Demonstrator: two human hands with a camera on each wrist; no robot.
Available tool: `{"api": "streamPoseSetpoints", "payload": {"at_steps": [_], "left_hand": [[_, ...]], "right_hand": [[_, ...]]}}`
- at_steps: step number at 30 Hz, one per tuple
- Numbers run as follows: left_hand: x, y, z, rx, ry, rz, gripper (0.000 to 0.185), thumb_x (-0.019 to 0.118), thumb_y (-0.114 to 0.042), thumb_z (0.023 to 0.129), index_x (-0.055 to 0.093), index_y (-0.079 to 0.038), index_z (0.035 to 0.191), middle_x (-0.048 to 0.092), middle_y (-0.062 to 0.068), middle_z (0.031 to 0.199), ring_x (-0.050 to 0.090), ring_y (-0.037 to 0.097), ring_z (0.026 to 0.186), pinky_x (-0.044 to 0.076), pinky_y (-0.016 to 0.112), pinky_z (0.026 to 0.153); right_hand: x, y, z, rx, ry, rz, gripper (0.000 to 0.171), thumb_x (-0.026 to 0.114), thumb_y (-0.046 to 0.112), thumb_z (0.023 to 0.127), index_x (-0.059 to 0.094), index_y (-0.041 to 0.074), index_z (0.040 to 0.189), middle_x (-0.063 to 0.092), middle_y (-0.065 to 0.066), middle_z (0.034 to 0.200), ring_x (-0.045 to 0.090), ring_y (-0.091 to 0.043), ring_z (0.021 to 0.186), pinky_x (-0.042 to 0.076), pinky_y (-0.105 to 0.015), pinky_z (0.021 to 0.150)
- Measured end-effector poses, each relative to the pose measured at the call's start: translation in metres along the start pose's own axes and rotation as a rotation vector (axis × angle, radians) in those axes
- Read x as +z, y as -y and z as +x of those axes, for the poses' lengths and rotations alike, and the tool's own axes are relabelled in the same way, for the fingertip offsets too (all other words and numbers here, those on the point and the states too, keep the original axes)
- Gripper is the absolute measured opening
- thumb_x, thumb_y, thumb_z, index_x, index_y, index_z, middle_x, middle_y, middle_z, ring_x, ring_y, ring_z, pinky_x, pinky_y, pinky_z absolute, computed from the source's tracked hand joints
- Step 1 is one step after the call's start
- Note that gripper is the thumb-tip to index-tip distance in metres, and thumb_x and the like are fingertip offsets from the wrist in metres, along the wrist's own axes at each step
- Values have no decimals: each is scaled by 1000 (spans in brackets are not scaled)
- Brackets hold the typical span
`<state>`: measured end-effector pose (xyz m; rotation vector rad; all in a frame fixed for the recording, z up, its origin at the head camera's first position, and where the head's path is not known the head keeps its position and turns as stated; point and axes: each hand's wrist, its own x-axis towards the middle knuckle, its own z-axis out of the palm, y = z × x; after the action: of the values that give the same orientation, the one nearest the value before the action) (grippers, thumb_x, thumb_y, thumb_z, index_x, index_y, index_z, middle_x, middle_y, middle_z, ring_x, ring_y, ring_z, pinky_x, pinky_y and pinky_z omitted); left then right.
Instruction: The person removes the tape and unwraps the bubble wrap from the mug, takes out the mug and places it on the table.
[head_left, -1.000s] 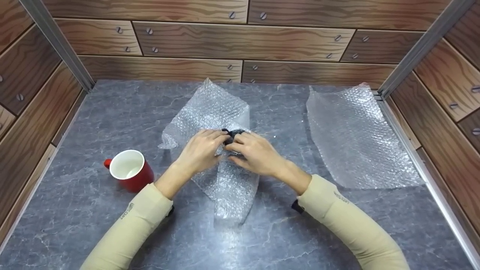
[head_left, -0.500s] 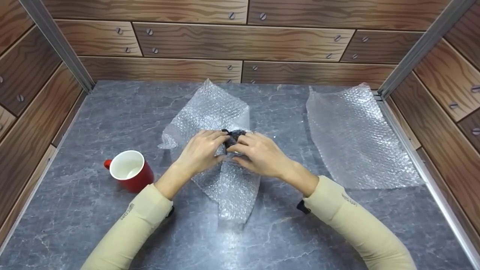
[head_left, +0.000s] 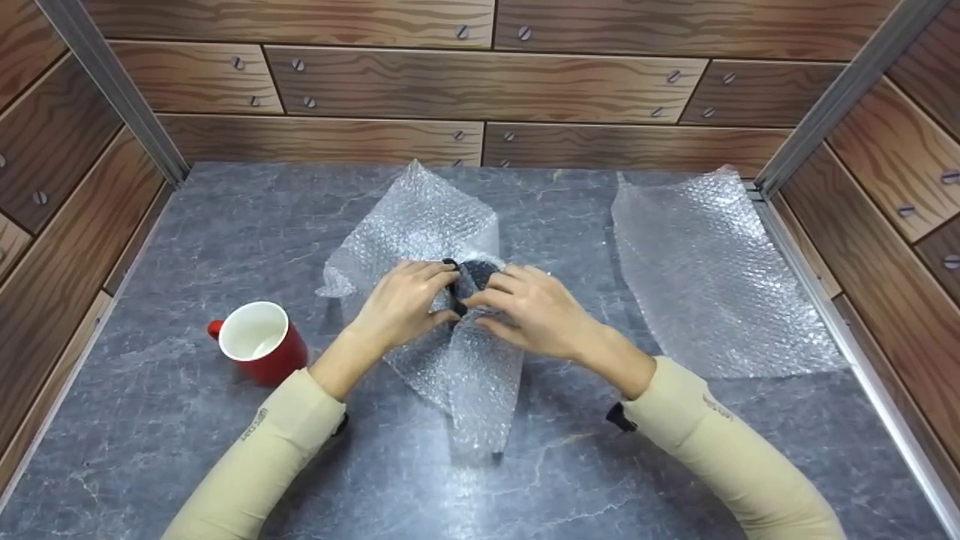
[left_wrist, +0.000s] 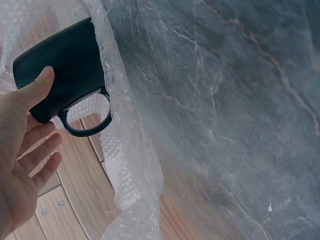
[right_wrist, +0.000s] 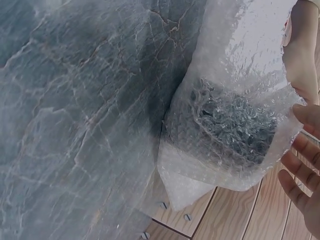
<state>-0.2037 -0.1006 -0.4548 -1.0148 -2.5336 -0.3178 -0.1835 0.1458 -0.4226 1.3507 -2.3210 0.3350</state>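
Note:
At the middle of the grey marble table a black mug lies partly wrapped in a bubble wrap sheet. My left hand holds the mug at its handle side. In the left wrist view the thumb presses on the bare black mug just above its handle. My right hand grips the wrap over the mug's right side. Seen from the right wrist, the mug shows dark through the wrap, with the fingers at its edge.
A red mug with a white inside stands to the left, near my left forearm. A second bubble wrap sheet lies flat at the right. Wood-patterned walls close in the table at the back and both sides.
My right hand and forearm have shifted slightly to the right, drawing the wrap's lower flap with them. A little more of the black mug shows. The left hand has stayed put.

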Motion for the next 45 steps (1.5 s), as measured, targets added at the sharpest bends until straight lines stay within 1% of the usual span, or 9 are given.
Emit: {"api": "streamPoseSetpoints", "payload": {"at_steps": [5,13,19,26,33,39,45], "left_hand": [[-2,-1,1,-17,17,-21,64,85,-41,85,68,-4,134,72,14,137,71,33,124,54,45,112],[-2,0,0,-13,13,-23,65,85,-41,84,67,-5,135,72,14,137,71,33,123,54,45,112],[-1,1,-1,-17,14,-28,65,85,-40,84,67,-5,136,72,15,137,71,33,123,53,47,113],[-2,0,0,-11,12,-31,64,85,-40,84,67,-5,134,72,15,136,71,34,123,54,48,112],[-4,-1,1,-21,36,-21,63,86,-39,84,68,-4,133,72,14,137,70,33,124,53,46,113],[-4,0,1,-20,47,-23,64,85,-40,85,67,-4,135,71,15,138,70,34,125,53,48,113],[-4,0,1,-24,54,-33,65,84,-41,86,66,-4,137,70,15,140,69,35,127,52,48,114]], "right_hand": [[-4,-1,-3,-25,-33,-15,25,79,27,93,77,17,115,77,0,103,70,-20,95,61,-35,89],[-7,-1,-8,-62,-83,-26,26,83,24,89,77,15,112,78,0,101,69,-19,90,61,-33,83],[-13,0,-12,-72,-83,-47,24,84,26,88,77,15,109,78,0,98,70,-20,91,61,-33,84],[-18,0,-18,-90,-105,-36,25,84,25,87,77,14,109,79,-1,99,72,-20,94,62,-34,86],[-22,-1,-25,-97,-112,-19,21,84,20,87,77,13,106,77,1,94,66,-16,82,58,-30,75],[-26,-2,-31,-106,-134,-3,19,85,17,85,76,12,102,76,0,91,67,-16,81,59,-30,75],[-33,-4,-39,-94,-146,-17,20,85,16,85,76,12,102,75,1,90,67,-15,80,58,-30,74]]}}
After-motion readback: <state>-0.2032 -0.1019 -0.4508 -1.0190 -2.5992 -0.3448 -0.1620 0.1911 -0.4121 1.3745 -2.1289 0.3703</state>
